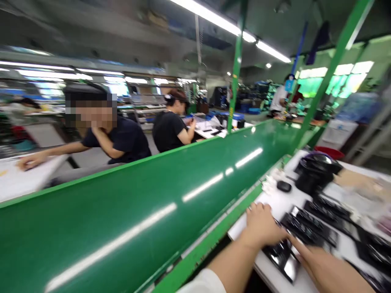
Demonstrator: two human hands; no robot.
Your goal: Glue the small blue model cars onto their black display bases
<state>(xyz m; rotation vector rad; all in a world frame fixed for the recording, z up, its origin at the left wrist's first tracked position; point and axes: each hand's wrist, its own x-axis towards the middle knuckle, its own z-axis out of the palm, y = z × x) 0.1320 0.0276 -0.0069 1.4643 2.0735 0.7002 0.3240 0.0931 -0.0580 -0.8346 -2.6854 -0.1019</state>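
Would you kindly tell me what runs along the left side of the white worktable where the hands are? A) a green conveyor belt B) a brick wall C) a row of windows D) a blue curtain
A: a glossy green conveyor belt borders the white worktable, reflecting the ceiling lights.

Bright ceiling tubes [214, 18] glare on the belt [171, 191] — edges motion-blurred, stretched.

green conveyor belt [171, 191], two seated co-workers [116, 138], green post [235, 73]
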